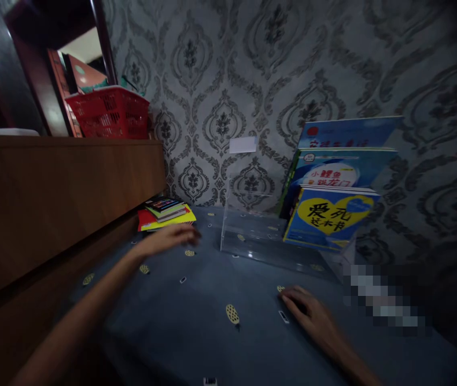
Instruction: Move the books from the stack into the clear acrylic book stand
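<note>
My left hand point(180, 235) reaches over the cloth just right of a small stack of books point(166, 209). Its fingers are stretched out, somewhat blurred by motion, with nothing seen in them. My right hand point(303, 305) rests on the blue-grey cloth point(196, 327), fingers loosely bent and no object in them. Beyond the hands stands a clear acrylic book rack point(260, 254). At its right side several picture books lean upright in tiers: a blue book with a yellow heart point(331, 217) in front, and blue-covered books point(329, 166) behind it. The rack's left part shows no books.
A wooden cabinet or headboard point(67, 203) runs along the left, with a red plastic basket point(110, 112) on top. Patterned wallpaper point(222, 69) covers the wall behind the rack. A white label point(243, 145) shows at the rack's upper left. Something pixelated point(385, 295) lies at right.
</note>
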A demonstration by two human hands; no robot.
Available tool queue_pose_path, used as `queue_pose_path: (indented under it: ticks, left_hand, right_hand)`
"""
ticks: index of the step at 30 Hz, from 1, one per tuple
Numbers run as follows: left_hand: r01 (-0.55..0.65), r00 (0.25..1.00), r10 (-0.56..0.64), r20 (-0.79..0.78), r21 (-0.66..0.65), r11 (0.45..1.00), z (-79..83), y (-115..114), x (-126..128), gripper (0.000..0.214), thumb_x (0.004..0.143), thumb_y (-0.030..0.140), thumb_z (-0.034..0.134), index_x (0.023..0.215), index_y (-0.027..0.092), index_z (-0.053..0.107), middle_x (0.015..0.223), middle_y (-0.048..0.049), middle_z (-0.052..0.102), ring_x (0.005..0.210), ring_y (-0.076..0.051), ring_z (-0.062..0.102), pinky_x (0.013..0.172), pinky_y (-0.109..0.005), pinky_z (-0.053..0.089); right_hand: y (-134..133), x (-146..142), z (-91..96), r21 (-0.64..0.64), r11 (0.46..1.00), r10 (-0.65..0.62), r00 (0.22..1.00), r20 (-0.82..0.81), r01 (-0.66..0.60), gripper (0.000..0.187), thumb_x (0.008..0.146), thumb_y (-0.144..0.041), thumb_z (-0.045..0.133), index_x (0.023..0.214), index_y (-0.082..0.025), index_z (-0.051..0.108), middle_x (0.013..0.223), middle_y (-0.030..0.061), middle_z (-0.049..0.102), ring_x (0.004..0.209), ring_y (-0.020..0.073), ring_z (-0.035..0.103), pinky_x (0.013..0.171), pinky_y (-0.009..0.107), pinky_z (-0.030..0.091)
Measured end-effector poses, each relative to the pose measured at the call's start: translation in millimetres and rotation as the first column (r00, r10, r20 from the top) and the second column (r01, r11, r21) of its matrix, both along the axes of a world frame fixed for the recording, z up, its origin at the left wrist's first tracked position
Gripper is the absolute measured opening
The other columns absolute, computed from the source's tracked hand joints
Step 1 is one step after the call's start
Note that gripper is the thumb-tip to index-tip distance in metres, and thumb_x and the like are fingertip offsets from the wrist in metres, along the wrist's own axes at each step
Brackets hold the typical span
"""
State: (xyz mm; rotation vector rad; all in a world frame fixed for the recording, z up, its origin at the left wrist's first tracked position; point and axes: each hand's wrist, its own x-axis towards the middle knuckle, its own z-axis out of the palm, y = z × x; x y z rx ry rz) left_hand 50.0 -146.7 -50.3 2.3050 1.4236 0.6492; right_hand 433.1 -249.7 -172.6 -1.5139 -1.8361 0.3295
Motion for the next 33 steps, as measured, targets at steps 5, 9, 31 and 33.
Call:
queue_pose_path:
  ticks: [5,9,31,33]
  left_hand:
    - [-0.364,0.896,0.394,-0.203,0.171,0.916,46.6,117,-22,0.040,0.098,0.043,0.046,0.123,0.013,0.058,0.131,-0.0185,0.057,0.124,-0.032,0.052,0.102,-0.048,0.042]
    - [-0.429,0.824,0.459,-0.331,0.164,0.888,27.1,164,-34,0.056,0.094,0.053,0.045,0.128,0.010,0.054,0.136,-0.0243,0.054,0.132,-0.039,0.044,0.104,-0.050,0.037]
    - [0.050,0.668,0.290,-0.685,0.430,0.901,-25.3,99,-43,0.039,0.093,0.007,0.032,0.126,0.008,0.054,0.133,-0.0244,0.055,0.129,-0.033,0.051,0.084,-0.042,0.057]
    - [0.070,0.667,0.300,-0.682,0.458,0.886,-28.7,80,-41,0.042,0.092,0.005,0.033,0.130,0.008,0.052,0.136,-0.0255,0.053,0.132,-0.034,0.047,0.086,-0.044,0.057]
  right_hand:
    - [0,1,1.6,-0.007,1.000,0.000,1.000,-0.029,0.000,0.041,0.086,-0.054,0.045,0.076,-0.023,0.071,0.086,0.0133,0.070,0.082,0.0288,0.067,0.076,0.043,0.055]
    - [3,5,-4.6,0.006,1.000,0.008,0.999,-0.044,-0.008,0.046,0.088,-0.058,0.044,0.075,-0.024,0.072,0.085,0.0138,0.070,0.083,0.0283,0.068,0.077,0.042,0.056]
    - [0,11,-13.5,0.015,0.996,-0.086,0.995,0.045,0.085,0.051,0.090,-0.063,0.043,0.089,-0.023,0.075,0.099,0.0136,0.074,0.092,0.0281,0.070,0.082,0.041,0.059]
    - [3,8,-11.3,0.025,0.996,-0.082,0.994,0.070,0.081,0.049,0.089,-0.062,0.045,0.089,-0.023,0.075,0.097,0.0135,0.074,0.091,0.0288,0.070,0.083,0.043,0.058]
